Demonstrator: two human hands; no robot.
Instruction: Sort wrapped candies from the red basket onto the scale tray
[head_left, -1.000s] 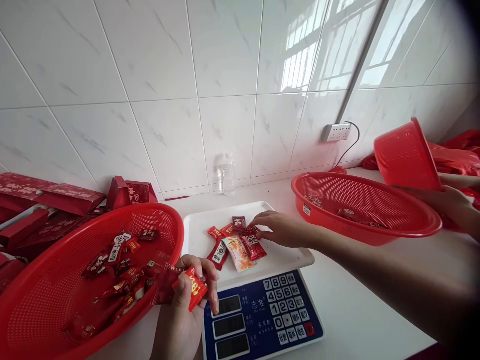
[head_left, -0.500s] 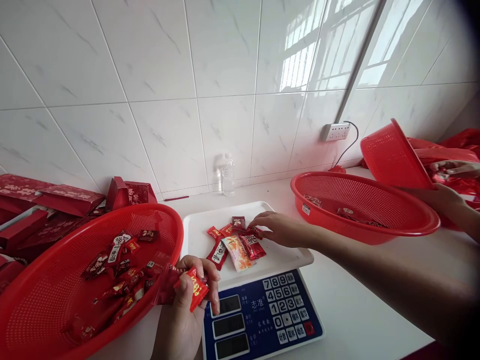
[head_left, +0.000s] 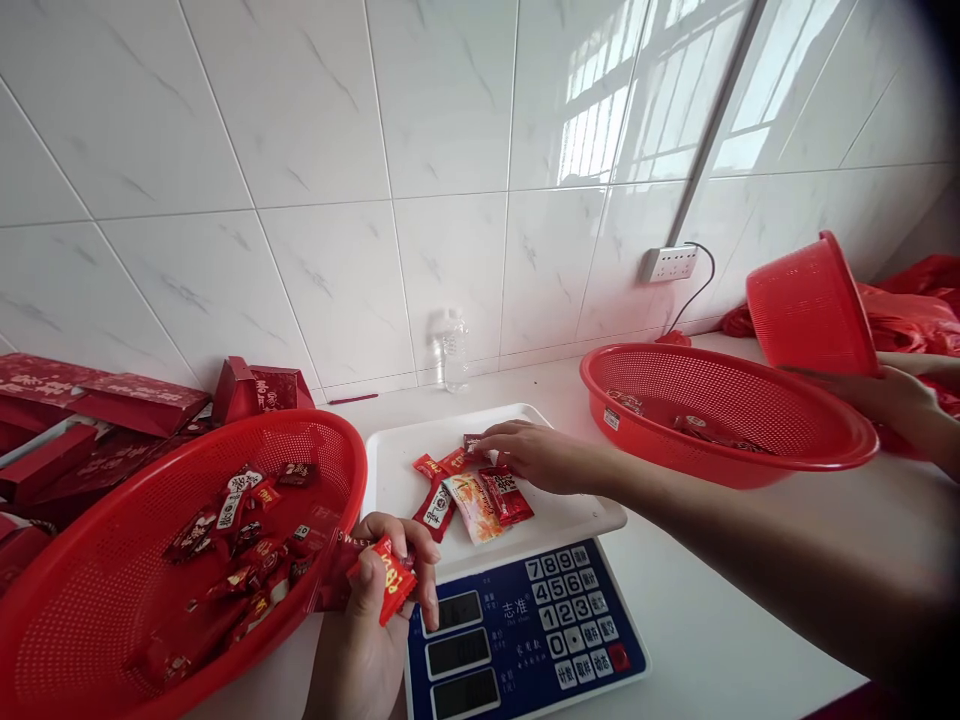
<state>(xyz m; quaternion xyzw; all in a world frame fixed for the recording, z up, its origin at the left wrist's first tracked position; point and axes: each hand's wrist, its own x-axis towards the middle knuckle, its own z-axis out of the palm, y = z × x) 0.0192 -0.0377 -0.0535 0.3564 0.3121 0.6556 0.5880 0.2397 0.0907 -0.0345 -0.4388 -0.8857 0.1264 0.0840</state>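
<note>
Left hand [head_left: 375, 600] curled closed at your white plastic tray's [head_left: 570, 515] near-left corner, thumb clamping a glossy red wrapped sweet with yellow lettering [head_left: 394, 580]. A dark red, shiny wrapper marked SWEET [head_left: 337, 575] sticks out behind the thumb.

Right hand [head_left: 525, 455] reaches in over the tray's right edge, fingers low and bent at the far side of the loose pile around mid-tray. Fingertips cover part of a small dark maroon square packet [head_left: 472, 440]; cannot tell whether you have hold of it.

Handling, my judgement: pinch one packet by its crimped end, lift straight up. Dragging likely shifts the flat cream-and-orange sachet [head_left: 474, 508] towards the near edge. Rest no weight on the tray; the blue-panelled scale [head_left: 529, 640] would probably register it. Cup the left fingers firmly; slick wrappers may slip out.
</note>
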